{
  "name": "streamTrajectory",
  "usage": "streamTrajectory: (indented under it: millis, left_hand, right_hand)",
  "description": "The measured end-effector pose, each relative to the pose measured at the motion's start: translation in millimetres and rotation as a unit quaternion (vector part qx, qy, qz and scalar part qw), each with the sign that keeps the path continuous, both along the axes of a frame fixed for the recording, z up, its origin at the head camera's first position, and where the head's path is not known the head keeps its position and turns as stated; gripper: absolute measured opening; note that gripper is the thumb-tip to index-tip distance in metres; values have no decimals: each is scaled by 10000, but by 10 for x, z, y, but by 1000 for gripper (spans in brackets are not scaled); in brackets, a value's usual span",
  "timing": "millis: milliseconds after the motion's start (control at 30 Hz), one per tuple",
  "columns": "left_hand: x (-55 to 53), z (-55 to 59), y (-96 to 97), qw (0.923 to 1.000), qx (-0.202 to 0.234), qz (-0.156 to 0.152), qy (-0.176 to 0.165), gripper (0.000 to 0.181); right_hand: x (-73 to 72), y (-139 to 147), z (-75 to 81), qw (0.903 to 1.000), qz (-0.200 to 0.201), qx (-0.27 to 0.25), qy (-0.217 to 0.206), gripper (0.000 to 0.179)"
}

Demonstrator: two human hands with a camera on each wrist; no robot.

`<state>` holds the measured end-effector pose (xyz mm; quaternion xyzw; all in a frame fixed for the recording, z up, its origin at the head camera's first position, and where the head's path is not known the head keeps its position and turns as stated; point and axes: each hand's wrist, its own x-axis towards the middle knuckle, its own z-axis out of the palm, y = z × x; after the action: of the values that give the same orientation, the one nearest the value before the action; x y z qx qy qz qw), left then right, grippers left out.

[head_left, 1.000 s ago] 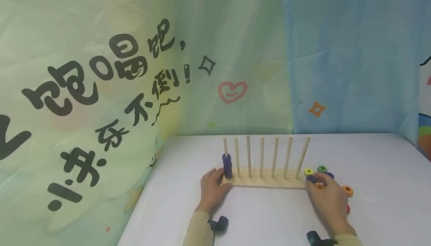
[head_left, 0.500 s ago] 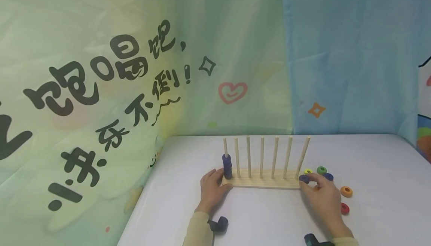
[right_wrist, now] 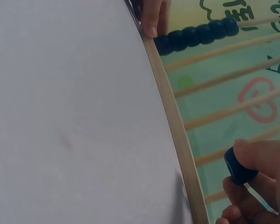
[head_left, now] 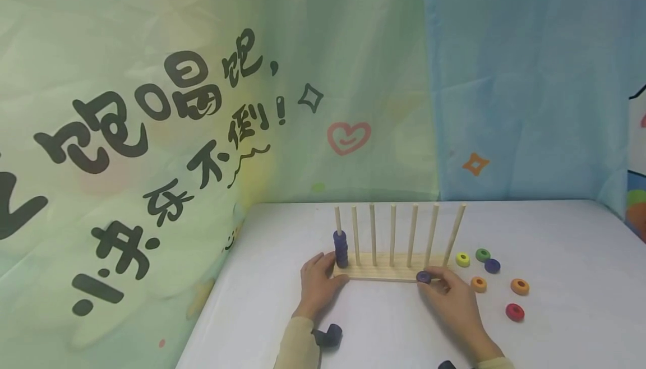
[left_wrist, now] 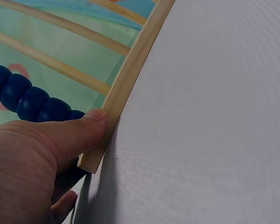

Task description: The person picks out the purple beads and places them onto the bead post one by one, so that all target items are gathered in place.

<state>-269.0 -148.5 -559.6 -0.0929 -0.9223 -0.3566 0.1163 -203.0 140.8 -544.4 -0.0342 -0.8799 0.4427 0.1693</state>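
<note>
A wooden base (head_left: 378, 273) with a row of several upright pegs stands on the table. Its leftmost peg carries a stack of several dark blue beads (head_left: 340, 249). My left hand (head_left: 318, 282) grips the left end of the base, its thumb (left_wrist: 91, 126) lying on the front edge beside the stack. Between thumb and fingers my right hand (head_left: 454, 301) pinches a dark blue bead (right_wrist: 240, 167). In the head view that bead is in front of the base's right part, off the pegs. The right hand covers the base's front right corner.
Loose beads lie right of the base: a yellow one (head_left: 462, 259), a green one (head_left: 483, 255), a blue one (head_left: 492, 266), an orange one (head_left: 479, 285), another orange one (head_left: 520, 286) and a red one (head_left: 515, 312). Printed curtains (head_left: 348, 77) hang behind the white table (head_left: 383, 324).
My right hand has moved left with the blue bead, from the loose beads to the front of the base. The left hand has stayed in place.
</note>
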Motion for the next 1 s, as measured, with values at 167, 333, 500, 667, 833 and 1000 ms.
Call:
streamTrajectory:
  millis: [167,333,500,667,833,1000]
  left_hand:
    - [10,13,-1,10000,20,-17,-1,56]
    - [9,13,-3,10000,-21,-27,-12,56]
    - [5,13,-11,9999,-46,-52,81,56]
    - [-5,24,-8,9999,7,-60,109,56]
    - [-4,29,3,10000,27,-42,83,56]
    - [-7,19,15,9999,62,-40,97,56]
  right_hand:
    - [12,-63,-32,9993,271,-251,-107,36]
    - [32,-145,-10,9968,507,-529,-314,37]
    - [58,-291,35,9923,688,-841,-588,35]
    - [59,-420,41,9907,845,-915,-550,33]
    - [66,-477,41,9928,885,-759,-283,34]
    - [56,-498,53,9942,889,-590,146,35]
